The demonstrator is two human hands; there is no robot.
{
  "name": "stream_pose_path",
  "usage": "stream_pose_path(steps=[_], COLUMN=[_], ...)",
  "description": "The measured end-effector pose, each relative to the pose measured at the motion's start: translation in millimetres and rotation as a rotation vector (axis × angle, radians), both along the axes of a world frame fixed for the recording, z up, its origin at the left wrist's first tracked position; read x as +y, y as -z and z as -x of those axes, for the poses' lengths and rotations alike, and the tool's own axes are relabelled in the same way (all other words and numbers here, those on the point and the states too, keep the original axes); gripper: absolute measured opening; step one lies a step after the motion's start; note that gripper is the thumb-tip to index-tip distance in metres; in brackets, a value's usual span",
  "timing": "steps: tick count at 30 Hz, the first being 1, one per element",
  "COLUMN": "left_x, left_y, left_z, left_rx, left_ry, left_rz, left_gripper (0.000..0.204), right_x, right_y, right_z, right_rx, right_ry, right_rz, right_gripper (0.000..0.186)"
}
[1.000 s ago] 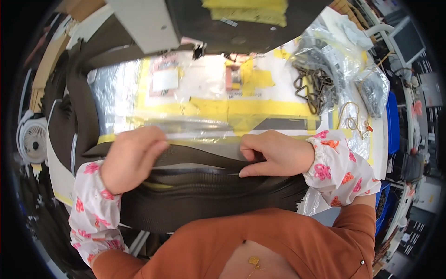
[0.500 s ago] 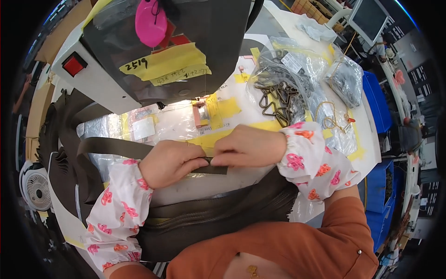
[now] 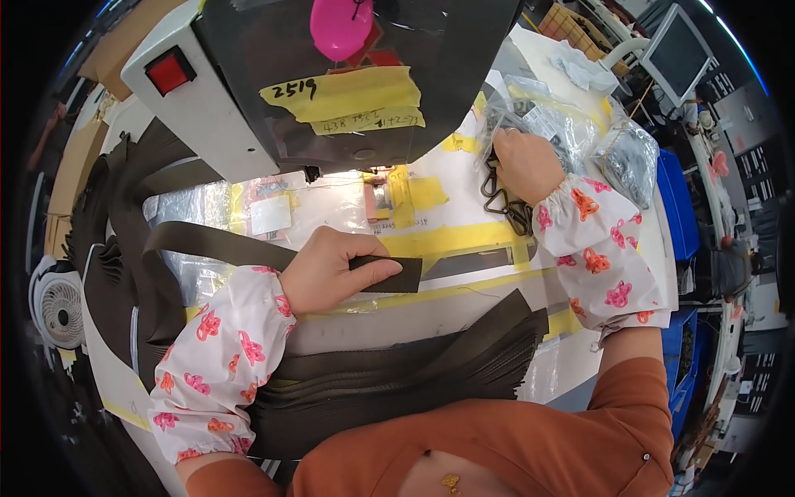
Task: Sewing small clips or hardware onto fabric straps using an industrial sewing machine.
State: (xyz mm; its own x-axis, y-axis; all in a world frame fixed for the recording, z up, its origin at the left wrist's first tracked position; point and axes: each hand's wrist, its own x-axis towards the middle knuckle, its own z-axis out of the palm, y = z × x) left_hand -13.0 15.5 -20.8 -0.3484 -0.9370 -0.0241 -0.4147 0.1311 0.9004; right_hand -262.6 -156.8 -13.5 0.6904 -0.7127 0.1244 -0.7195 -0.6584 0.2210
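Left hand: the left hand is pinched shut on the end of a dark olive woven strap, thumb on top, pressing the folded end flat to the counter.
Strap position: the strap runs from the hand out to the left and curls down toward the stack of dark cut straps at the near counter edge; its free end lies just short of the grey sewing machine head.
Right hand: the right hand is well apart from the left, fingers curled into a heap of dark metal triangular rings beside clear plastic bags of hardware. I cannot tell whether it has one ring or several.
Counter: the white counter with yellow tape marks carries all of it.
Risk, fold: held by one hand only, the folded end could spring open or slide off its tape mark, I'd judge.
Risk, rings: the rings look tangled; pulling one may drag others out or off the counter.
Risk, stack: the left sleeve rests near the stack, and a nudge could tip straps over the edge.
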Motion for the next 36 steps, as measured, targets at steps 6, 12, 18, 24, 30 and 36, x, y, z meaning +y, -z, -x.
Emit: stream_pose_path(steps=[6, 12, 18, 24, 30, 36], left_x=[-0.5, -5.9, -7.3, -8.3, -7.4, -0.6], left_y=[-4.6, -3.7, -15.2, -13.5, -10.9, -12.9], left_z=[-1.7, 2.3, -1.1, -2.8, -1.9, 14.2], left_rx=[0.05, 0.165, -0.017, -0.058, -0.075, -0.503], left_ry=[-0.253, -0.326, -0.276, -0.184, -0.197, -0.253], left_rz=[-0.058, -0.002, -0.051, -0.014, 0.101, 0.458], left_gripper=[0.017, 0.018, 0.018, 0.019, 0.02, 0.019], right_x=[37.8, 89.6, 100.9, 110.2, 118.1, 120.2], right_y=[-47.0, -20.9, -5.4, 11.3, 7.9, 13.0], right_z=[-2.5, -42.4, -65.3, -71.6, -76.3, -81.0], right_rx=[-0.421, -0.899, -0.872, -0.85, -1.051, -1.19], right_ry=[-0.055, -0.138, -0.262, -0.403, -0.241, 0.043], right_rz=[-0.301, -0.963, -0.667, -0.463, -0.843, -1.58], right_gripper=[0.016, 0.014, 0.019, 0.021, 0.021, 0.025])
